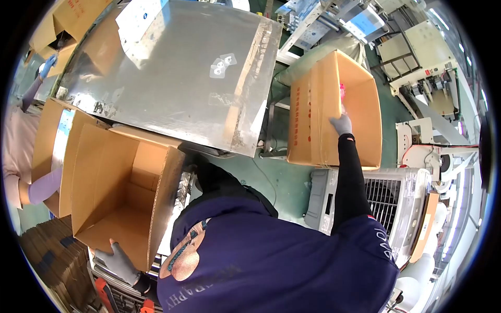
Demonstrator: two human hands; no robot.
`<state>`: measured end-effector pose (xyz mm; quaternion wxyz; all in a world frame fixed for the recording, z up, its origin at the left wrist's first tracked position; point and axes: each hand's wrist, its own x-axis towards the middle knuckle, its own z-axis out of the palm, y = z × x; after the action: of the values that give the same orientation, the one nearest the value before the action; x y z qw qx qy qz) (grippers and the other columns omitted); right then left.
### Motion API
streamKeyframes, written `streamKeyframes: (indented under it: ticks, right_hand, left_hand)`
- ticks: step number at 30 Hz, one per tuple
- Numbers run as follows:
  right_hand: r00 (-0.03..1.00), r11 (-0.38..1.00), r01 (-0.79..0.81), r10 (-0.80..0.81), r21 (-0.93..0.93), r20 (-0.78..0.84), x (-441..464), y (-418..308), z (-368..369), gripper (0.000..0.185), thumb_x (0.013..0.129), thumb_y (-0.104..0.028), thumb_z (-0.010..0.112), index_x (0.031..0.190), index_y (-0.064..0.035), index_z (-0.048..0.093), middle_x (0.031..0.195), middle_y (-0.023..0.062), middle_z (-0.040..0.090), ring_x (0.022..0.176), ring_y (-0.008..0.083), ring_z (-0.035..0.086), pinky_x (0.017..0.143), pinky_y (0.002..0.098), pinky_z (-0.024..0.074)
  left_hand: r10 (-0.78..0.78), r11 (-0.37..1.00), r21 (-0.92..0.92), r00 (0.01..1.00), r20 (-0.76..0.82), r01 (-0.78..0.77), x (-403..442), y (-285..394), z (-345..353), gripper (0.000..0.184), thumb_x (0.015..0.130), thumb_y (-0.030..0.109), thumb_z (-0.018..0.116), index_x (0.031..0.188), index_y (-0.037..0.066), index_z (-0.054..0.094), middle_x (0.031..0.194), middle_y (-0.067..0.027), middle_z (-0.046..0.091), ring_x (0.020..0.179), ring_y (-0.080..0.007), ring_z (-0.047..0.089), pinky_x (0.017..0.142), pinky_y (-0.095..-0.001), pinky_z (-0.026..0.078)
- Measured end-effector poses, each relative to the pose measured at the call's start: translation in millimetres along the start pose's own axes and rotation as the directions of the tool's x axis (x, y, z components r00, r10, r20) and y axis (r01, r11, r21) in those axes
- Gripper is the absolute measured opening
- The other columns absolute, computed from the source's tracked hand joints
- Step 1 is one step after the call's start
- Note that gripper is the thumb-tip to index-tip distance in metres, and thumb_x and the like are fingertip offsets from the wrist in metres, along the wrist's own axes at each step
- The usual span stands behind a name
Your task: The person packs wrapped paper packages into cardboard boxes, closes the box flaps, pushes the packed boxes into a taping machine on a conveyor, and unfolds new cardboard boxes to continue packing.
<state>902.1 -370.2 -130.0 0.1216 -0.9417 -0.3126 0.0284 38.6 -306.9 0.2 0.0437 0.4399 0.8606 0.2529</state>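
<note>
My left hand (119,262), in a grey glove with bare fingertips, is at the near rim of an open cardboard box (112,198). Its thumb reaches over the edge, and the fingers lie outside. No contents show inside this box. My right hand (342,124), also grey-gloved, is closed over the left wall of a second open cardboard box (360,141), which has red printing on its side. Just beyond those fingers, inside the second box, is a small pink item (342,91) with something clear below it; its kind cannot be made out.
A metal-topped table (177,68) stands ahead between the boxes. At the left, a co-worker's sleeve (46,185) and a blue-gloved hand (49,65) show near other cartons. Flattened cardboard (55,261) is stacked lower left. A grilled white machine (391,198) stands right, with a cable (263,175) on the floor.
</note>
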Motion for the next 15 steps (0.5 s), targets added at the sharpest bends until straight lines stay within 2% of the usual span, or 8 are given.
streamKeyframes:
  ticks: [2,5,8,9,12,13,15]
  right_hand:
    - [1.0,0.999,-0.007,0.008,-0.041,0.017,-1,-8,-13,0.041,0.077,-0.025,0.076,0.112,-0.0033,0.071,0.096,0.0151,0.075,0.09,0.0285,0.072,0.081,0.038,0.0551]
    - [0.994,0.98,0.102,-0.108,0.173,0.027,14,5,-21,0.04,0.078,-0.029,0.076,0.107,-0.0016,0.073,0.093,0.0148,0.076,0.088,0.0264,0.073,0.08,0.0375,0.055]
    - [0.989,0.977,0.132,-0.14,0.168,0.036,26,6,-21,0.041,0.078,-0.031,0.076,0.106,-0.0011,0.073,0.092,0.0151,0.076,0.086,0.0253,0.073,0.077,0.037,0.0551]
    - [0.99,0.975,0.14,-0.143,0.17,0.002,24,3,-16,0.042,0.078,-0.033,0.076,0.105,-0.0009,0.074,0.093,0.0167,0.075,0.087,0.028,0.074,0.077,0.0385,0.0555]
    - [1.0,1.0,-0.007,0.007,-0.007,0.006,27,-8,-12,0.045,0.077,-0.037,0.076,0.104,-0.0004,0.073,0.094,0.0189,0.075,0.089,0.0318,0.073,0.077,0.04,0.0558]
    - [0.999,0.999,0.023,-0.022,0.04,-0.025,23,-12,-14,0.048,0.077,-0.041,0.076,0.103,-0.0005,0.073,0.095,0.0207,0.074,0.091,0.0347,0.072,0.079,0.0417,0.0558]
    - [0.999,0.997,-0.029,0.027,-0.076,-0.039,12,-31,-24,0.051,0.076,-0.041,0.077,0.104,0.0011,0.073,0.096,0.0219,0.074,0.092,0.0351,0.072,0.079,0.0423,0.0558]
  left_hand:
    - [0.007,0.999,0.05,1.0,0.004,-0.008,2,1,1,0.076,0.093,0.023,0.062,0.153,-0.003,0.024,0.135,-0.0253,0.058,0.114,-0.0364,0.063,0.093,-0.0402,0.05]
    - [-0.011,0.997,0.079,0.999,0.052,0.007,10,0,-1,0.077,0.094,0.025,0.06,0.155,-0.001,0.02,0.137,-0.0252,0.055,0.116,-0.0374,0.061,0.094,-0.0417,0.049]
    - [-0.081,0.982,0.178,0.992,0.093,0.063,13,10,-6,0.078,0.094,0.025,0.059,0.155,-0.001,0.018,0.137,-0.0255,0.055,0.117,-0.0383,0.06,0.095,-0.0427,0.049]
    - [-0.103,0.971,0.227,0.989,0.104,0.078,14,15,-7,0.078,0.094,0.025,0.059,0.155,-0.001,0.018,0.136,-0.0257,0.055,0.116,-0.0385,0.06,0.095,-0.043,0.049]
    - [-0.089,0.988,0.132,0.993,0.077,0.078,11,15,-2,0.079,0.093,0.024,0.06,0.156,0.0,0.018,0.133,-0.026,0.057,0.116,-0.0386,0.061,0.094,-0.0431,0.049]
    - [-0.052,0.99,0.13,0.997,0.049,0.045,11,11,1,0.079,0.093,0.023,0.06,0.156,0.0,0.018,0.133,-0.026,0.057,0.115,-0.0386,0.061,0.094,-0.0428,0.049]
    - [-0.047,0.994,0.103,0.996,0.073,0.039,13,9,0,0.079,0.093,0.022,0.06,0.156,0.0,0.018,0.134,-0.0258,0.056,0.116,-0.0385,0.061,0.094,-0.0425,0.049]
